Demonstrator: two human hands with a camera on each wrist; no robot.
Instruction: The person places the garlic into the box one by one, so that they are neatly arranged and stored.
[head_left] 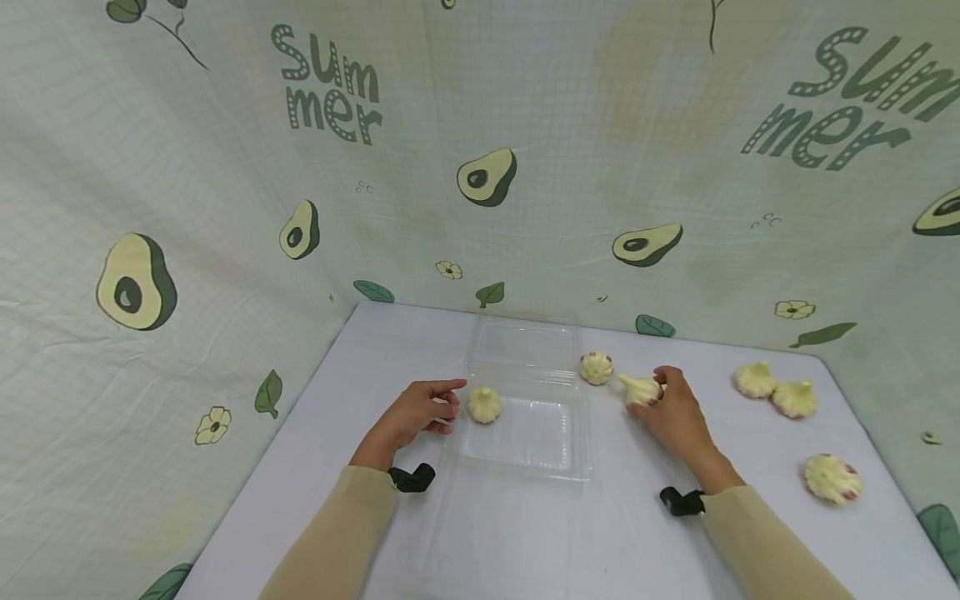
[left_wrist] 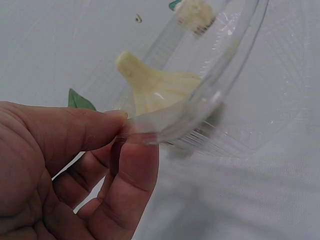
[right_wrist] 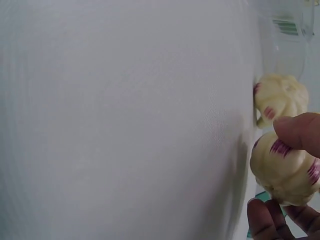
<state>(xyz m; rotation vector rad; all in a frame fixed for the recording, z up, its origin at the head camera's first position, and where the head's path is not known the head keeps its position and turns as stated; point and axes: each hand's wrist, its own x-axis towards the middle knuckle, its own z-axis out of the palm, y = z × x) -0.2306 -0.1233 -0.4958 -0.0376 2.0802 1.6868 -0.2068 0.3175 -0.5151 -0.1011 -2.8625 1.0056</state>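
Observation:
A clear plastic clamshell box (head_left: 517,462) lies with its lid (head_left: 525,343) folded back toward the wall. My left hand (head_left: 422,410) pinches the box's left rim between thumb and fingers, plainly seen in the left wrist view. Inside the box, near that rim, sits one garlic bulb (head_left: 484,405) with its stem up. On the right, my right hand (head_left: 675,417) grips another garlic bulb (right_wrist: 282,170), pale with purple streaks, its stem pointing left in the head view. Just beyond it, a further garlic bulb (head_left: 596,367) rests beside the box's right edge.
Two garlic bulbs (head_left: 774,390) lie together at the far right of the white table (head_left: 510,542). A single garlic bulb (head_left: 832,479) lies nearer on the right. A cloth wall (head_left: 555,250) printed with avocados rises behind and at both sides.

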